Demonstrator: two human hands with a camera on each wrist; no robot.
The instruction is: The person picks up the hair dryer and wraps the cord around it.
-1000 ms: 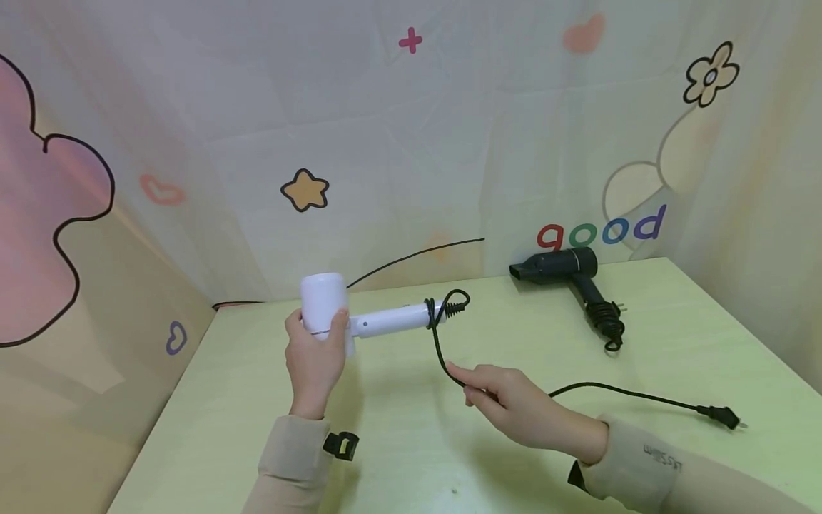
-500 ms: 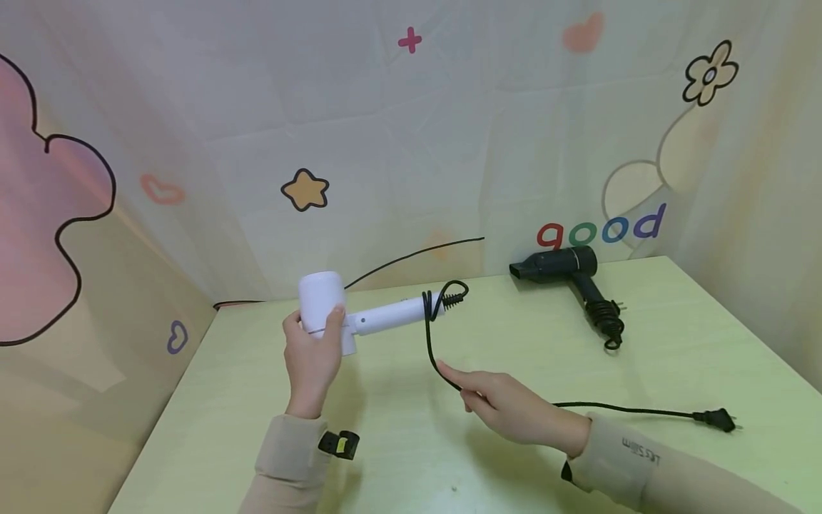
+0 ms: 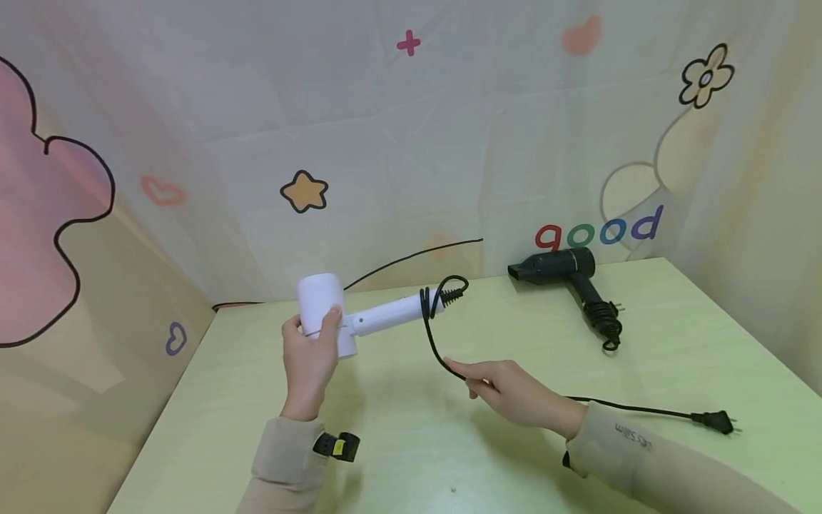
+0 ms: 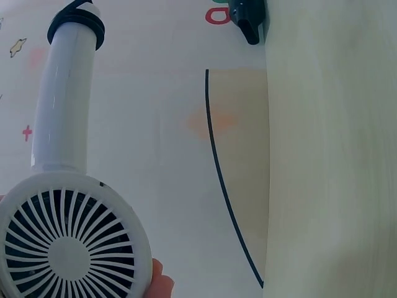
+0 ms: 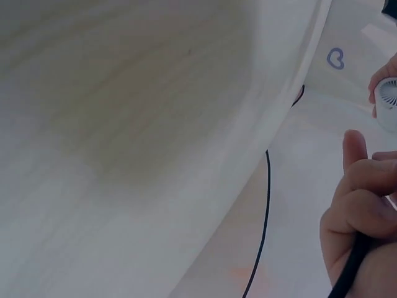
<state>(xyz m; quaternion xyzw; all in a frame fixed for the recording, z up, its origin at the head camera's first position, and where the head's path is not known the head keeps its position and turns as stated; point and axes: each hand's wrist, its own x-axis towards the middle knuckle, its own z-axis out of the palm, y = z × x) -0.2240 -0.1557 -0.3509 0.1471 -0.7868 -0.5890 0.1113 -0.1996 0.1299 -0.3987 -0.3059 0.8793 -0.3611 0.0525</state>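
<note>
My left hand (image 3: 310, 364) grips the barrel of a white hair dryer (image 3: 392, 314), thumb across its side, with the handle pointing right and slightly up. The left wrist view shows the dryer's slatted round vent (image 4: 69, 257) close up, with fingertips at its edge. A black power cord (image 3: 432, 341) leaves the handle's end, loops back and is wound around it. Lower right, my right hand (image 3: 514, 389) holds the cord in curled fingers. Past that hand the cord runs on to a two-pin plug (image 3: 713, 421) at the right. In the right wrist view, cord (image 5: 352, 267) passes through the curled fingers.
A black hair dryer (image 3: 555, 265) lies at the back right of the pale green table (image 3: 398, 457), its cord wrapped around its handle. Behind the table hangs a printed cloth (image 3: 398, 157) with stars, hearts and the word "good".
The white dryer's handle has tilted up slightly at its cord end. My right hand has shifted a little left, holding the cord, and the plug has moved slightly left.
</note>
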